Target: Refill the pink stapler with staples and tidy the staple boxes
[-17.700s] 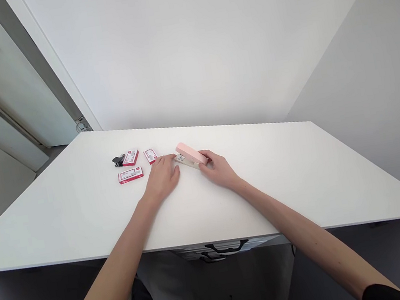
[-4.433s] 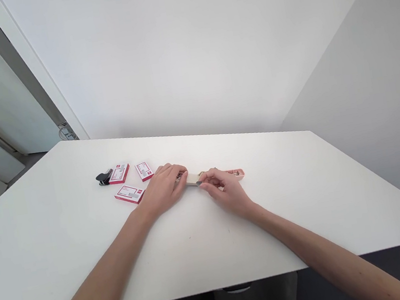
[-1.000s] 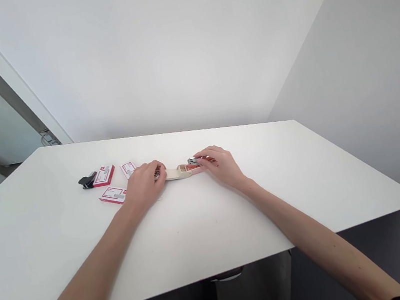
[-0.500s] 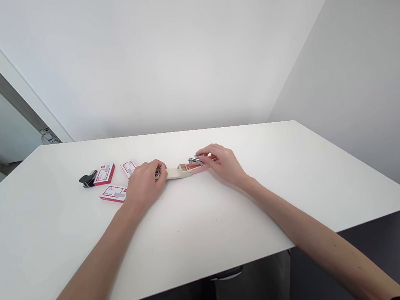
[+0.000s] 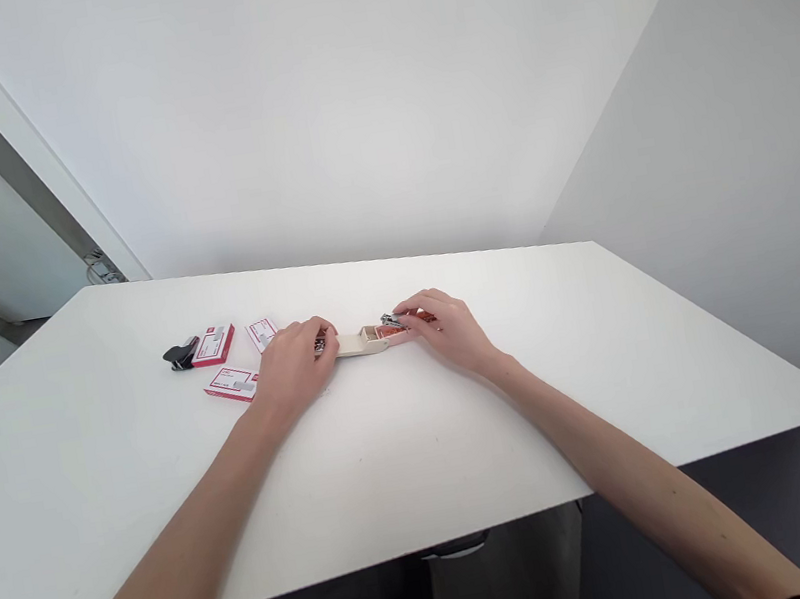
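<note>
Lying opened out across the middle of the white desk (image 5: 466, 431), the stapler (image 5: 351, 346) has its cream base at left and pink cover (image 5: 400, 338) at right. The left hand (image 5: 295, 359), curled nearly closed, grips the base's left end, probably to steady it; the right hand (image 5: 448, 326) pinches a metal part (image 5: 391, 320) over the cover. Left, 3 red-and-white boxes (image 5: 214, 344) lie near a black tool (image 5: 179, 357), their print too small to read.

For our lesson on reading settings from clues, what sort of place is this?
Probably a home study or small office: a white desk by a pale wall, with an opened-out stapler and red-and-white boxes on it.
</note>
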`<state>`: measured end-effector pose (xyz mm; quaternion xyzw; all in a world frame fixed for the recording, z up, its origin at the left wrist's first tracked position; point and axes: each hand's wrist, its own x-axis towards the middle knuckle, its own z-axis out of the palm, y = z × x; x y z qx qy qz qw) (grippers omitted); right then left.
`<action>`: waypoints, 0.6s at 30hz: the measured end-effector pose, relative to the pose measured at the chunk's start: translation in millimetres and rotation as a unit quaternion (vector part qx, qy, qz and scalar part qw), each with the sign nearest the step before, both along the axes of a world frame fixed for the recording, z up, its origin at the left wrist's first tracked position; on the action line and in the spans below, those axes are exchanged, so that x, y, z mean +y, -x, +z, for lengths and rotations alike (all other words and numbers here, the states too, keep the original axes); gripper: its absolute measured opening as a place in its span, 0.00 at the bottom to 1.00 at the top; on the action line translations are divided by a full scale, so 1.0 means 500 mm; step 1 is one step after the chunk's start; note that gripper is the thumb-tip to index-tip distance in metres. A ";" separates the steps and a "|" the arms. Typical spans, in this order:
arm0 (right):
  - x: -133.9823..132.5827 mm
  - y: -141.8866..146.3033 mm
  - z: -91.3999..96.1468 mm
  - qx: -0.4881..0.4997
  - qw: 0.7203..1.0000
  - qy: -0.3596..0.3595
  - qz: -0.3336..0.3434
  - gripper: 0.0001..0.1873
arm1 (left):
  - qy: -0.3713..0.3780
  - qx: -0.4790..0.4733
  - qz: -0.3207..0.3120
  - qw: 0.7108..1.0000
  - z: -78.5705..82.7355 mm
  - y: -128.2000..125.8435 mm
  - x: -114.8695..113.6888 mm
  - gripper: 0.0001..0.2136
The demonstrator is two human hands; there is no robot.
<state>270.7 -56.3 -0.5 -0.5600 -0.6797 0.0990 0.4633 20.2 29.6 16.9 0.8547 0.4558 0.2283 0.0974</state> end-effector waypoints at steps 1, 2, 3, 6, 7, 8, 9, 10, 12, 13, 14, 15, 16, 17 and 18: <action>0.000 0.000 0.000 0.001 1.000 0.001 0.000 0.09 | 0.000 0.000 0.000 1.000 0.000 0.000 0.000 0.13; 0.000 0.001 -0.001 0.003 1.000 0.002 0.001 0.09 | 0.001 0.000 0.000 1.000 0.000 0.001 0.000 0.13; 0.000 0.001 -0.002 0.006 1.000 0.004 0.002 0.09 | 0.002 0.000 -0.001 1.000 0.000 0.001 0.000 0.12; 0.000 0.003 -0.003 0.016 1.000 0.006 0.007 0.09 | 0.004 -0.002 -0.001 1.000 -0.001 0.002 0.000 0.12; 0.000 0.004 -0.003 0.020 1.000 0.006 0.008 0.09 | 0.004 -0.004 -0.001 1.000 -0.001 0.002 0.000 0.12; 0.000 0.004 -0.003 0.023 1.000 0.006 0.009 0.09 | 0.004 -0.005 -0.001 1.000 -0.002 0.002 0.000 0.12; 0.000 0.004 -0.003 0.026 1.000 0.006 0.010 0.09 | 0.004 -0.006 0.000 1.000 -0.003 0.002 0.000 0.12; 0.000 0.004 -0.003 0.030 0.999 0.006 0.011 0.09 | 0.003 -0.006 0.000 1.000 -0.003 0.001 0.000 0.12; 0.001 0.005 -0.003 0.037 0.999 0.009 0.012 0.09 | 0.003 -0.007 -0.001 1.000 -0.003 0.001 0.000 0.12; 0.001 0.005 -0.003 0.040 0.999 0.010 0.013 0.10 | 0.003 -0.008 0.000 1.000 -0.004 0.001 0.000 0.12; 0.001 0.006 -0.002 0.042 0.999 0.010 0.013 0.10 | 0.003 -0.008 0.000 1.000 -0.004 0.001 0.000 0.12; 0.001 0.007 -0.002 0.043 0.999 0.010 0.013 0.10 | 0.003 -0.008 0.000 1.000 -0.003 0.001 0.000 0.12; 0.001 0.008 -0.002 0.044 0.999 0.008 0.012 0.10 | 0.002 -0.008 -0.001 1.000 -0.003 0.002 0.000 0.12; 0.001 0.010 -0.002 0.045 0.999 0.007 0.013 0.10 | 0.001 -0.007 -0.001 1.000 -0.003 0.002 0.000 0.12; 0.000 0.011 -0.002 0.045 0.999 0.006 0.014 0.10 | 0.000 -0.007 -0.002 1.000 -0.003 0.003 -0.001 0.13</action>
